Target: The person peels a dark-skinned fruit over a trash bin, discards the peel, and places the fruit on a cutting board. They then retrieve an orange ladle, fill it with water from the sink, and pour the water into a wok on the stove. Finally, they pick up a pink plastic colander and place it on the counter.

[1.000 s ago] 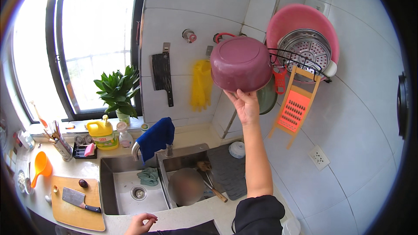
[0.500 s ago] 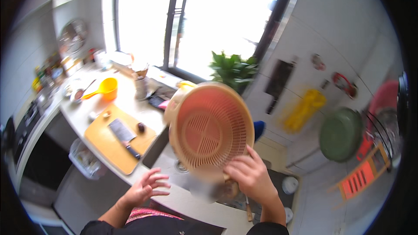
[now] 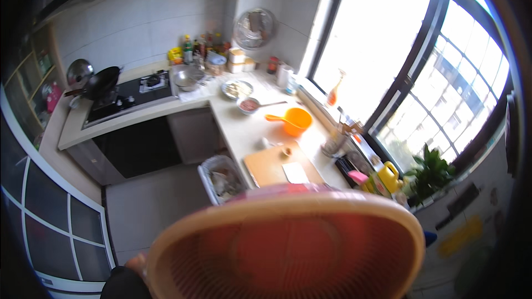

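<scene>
Close in front of me at the bottom is a large round plastic colander (image 3: 288,243), peach-rimmed with a reddish slotted inside, tilted so its open mouth faces me. At its left rim my left hand (image 3: 137,264) grips the edge; most of its fingers are hidden. My right hand is out of sight. Behind the colander, a wooden cutting board (image 3: 263,165) lies on the counter. On the board are a knife blade (image 3: 296,173), its handle hidden by the colander, and a small brown piece (image 3: 287,152).
An orange ladle-like scoop (image 3: 297,122), a bowl of reddish food (image 3: 248,105) and a bowl of pale food (image 3: 237,89) stand on the counter. Left are a stove (image 3: 130,95) with a black wok (image 3: 103,83) and a bin (image 3: 221,180). A yellow jug (image 3: 383,179) and plant (image 3: 432,167) stand by the window.
The view has swung left toward the stove. The colander has come much closer and lower in view. My left hand, free and spread before, is now at its rim; my right hand has left view.
</scene>
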The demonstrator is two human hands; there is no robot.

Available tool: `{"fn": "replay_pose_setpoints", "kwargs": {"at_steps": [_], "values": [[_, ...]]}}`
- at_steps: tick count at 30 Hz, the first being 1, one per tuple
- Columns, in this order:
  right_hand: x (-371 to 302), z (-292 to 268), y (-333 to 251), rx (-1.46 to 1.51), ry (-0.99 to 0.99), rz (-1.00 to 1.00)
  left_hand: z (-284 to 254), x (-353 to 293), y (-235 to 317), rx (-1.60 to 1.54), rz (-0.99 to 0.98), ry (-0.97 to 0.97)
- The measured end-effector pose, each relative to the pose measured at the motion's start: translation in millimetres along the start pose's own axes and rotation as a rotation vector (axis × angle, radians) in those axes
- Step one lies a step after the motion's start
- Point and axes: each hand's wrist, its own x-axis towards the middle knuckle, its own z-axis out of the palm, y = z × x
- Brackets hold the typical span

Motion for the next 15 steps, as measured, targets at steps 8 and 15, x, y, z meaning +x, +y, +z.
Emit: {"fn": "replay_pose_setpoints", "kwargs": {"at_steps": [8,15], "values": [[101,159,11,0.256,0.354,-0.168,-85,-120,49,0.001,0.101,0.350],[137,271,34,0.536,0.380,-0.155,-125,-177,49,-0.186,0.165,0.669]]}}
